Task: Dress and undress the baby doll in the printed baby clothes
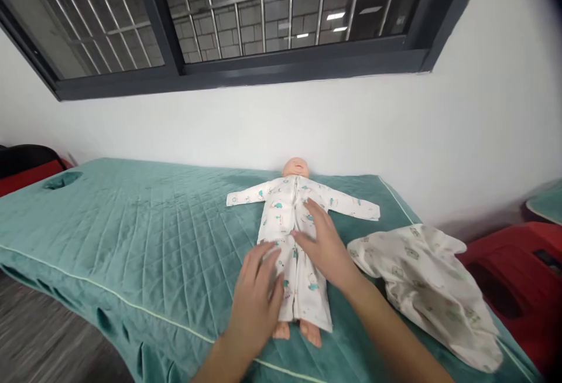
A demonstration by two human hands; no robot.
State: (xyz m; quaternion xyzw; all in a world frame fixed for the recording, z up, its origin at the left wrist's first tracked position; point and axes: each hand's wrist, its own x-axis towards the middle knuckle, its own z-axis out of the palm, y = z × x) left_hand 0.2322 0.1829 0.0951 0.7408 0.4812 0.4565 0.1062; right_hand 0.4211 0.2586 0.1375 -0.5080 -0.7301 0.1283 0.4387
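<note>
Reaching over the doll's clothing from the near side, the person's left hand (259, 289) has its fingers loosely curved and its thumb apart from them, with nothing gripped; its fingertips lie over the leg part of a white fabric garment (311, 286) printed with small teal figures, though whether they press on it I cannot tell. The right hand (327, 245) is farther up the garment, thumb near the middle line and forefinger stretched toward the chest, the two well separated and no cloth visibly pinched between them; contact there is also hard to judge. The garment is on a peach-coloured baby doll (295, 167) that lies on its back, head at the far edge beside the wall, bare feet (311, 334) showing below the hem nearest the person. A seam or opening runs down the garment's middle, and both long sleeves (355, 206) stretch out sideways, lying flat. Beneath is a green, diamond-quilted bed cover (144, 236) with pale piping along its edges. Just to the right of the doll lies a crumpled white cloth (434, 289) with a faint print, near the right forearm. Beyond it, past the bed's right edge, is a red, hard-looking object (522, 277) with a dark hollow. At the far left end, near an oval hole (62, 180) in the cover, sits a black-and-red object (30, 166). Behind everything rises a plain white wall (228, 122), and above it a dark-framed window (290, 67) with upright metal bars (263, 14) behind the glass. Grey-brown flooring (48, 336) shows at the lower left.
</note>
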